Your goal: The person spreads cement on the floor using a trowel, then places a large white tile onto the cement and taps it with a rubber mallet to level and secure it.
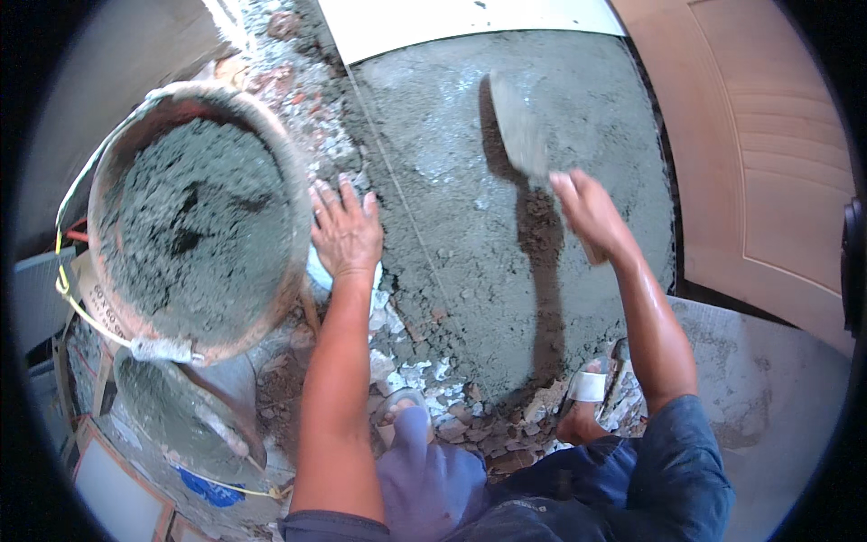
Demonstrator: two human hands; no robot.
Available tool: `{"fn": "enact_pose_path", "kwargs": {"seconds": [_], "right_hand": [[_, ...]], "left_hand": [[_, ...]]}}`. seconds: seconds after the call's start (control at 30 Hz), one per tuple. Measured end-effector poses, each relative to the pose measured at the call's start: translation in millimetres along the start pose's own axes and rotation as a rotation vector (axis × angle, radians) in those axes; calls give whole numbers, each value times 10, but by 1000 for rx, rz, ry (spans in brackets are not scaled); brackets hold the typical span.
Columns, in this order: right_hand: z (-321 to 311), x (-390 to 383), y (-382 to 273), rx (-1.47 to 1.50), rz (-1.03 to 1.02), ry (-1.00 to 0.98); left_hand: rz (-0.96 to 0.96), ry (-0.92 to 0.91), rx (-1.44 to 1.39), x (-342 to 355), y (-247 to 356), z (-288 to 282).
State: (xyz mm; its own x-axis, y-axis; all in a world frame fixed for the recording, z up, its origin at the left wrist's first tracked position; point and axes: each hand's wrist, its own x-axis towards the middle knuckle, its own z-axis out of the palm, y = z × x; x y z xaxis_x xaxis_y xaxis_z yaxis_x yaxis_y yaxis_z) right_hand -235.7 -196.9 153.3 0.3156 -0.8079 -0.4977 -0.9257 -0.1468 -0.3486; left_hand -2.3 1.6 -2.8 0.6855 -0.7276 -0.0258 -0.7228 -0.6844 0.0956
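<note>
My right hand (593, 217) grips the handle of a trowel (518, 125). The blade is slightly blurred and casts a dark shadow on the grey wet mortar bed (596, 108); whether it touches the mortar I cannot tell. Beside the bed's left edge, my left hand (347, 230) is spread with its palm down and holds nothing. What lies under the palm is mostly hidden. Just left of those fingers stands a large bucket (296, 167), filled with grey mortar (203, 226). A thin straight line (397, 181) runs along the mortar's left side.
A white tile (479, 16) borders the bed's far end. A wooden door panel (777, 163) stands at the right. Below the bucket is a second mortar-smeared container (163, 415) with a tool in it. Broken rubble (470, 429) lies around my sandalled feet.
</note>
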Motion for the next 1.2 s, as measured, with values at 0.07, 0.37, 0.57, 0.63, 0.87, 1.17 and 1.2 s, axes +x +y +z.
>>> {"fn": "enact_pose_path", "kwargs": {"seconds": [0.07,0.37,0.57,0.63,0.87,1.17,1.2], "right_hand": [[123,275,-373,279,41,-75],[469,-617,-565,-268,-141,-222],[-348,-1212,-376,-397,-56,-63],[-533,-1322,-568,-463,-185,33],[-501,-1399,-2041,-680,-808,210],[546,-1220,-3453,-1220,-1188,-6],[498,-1175,-3495,-1219,-1179,-53]], "left_hand": [[22,48,-6,2,1,-9],[-10,37,-191,2,-15,-29],[5,70,-420,-99,-91,-223],[33,-14,-601,-362,-237,-304],[12,211,-601,-1581,-795,-438],[-78,284,-676,-2259,-834,-234],[-73,259,-682,-2278,-847,-233]]}}
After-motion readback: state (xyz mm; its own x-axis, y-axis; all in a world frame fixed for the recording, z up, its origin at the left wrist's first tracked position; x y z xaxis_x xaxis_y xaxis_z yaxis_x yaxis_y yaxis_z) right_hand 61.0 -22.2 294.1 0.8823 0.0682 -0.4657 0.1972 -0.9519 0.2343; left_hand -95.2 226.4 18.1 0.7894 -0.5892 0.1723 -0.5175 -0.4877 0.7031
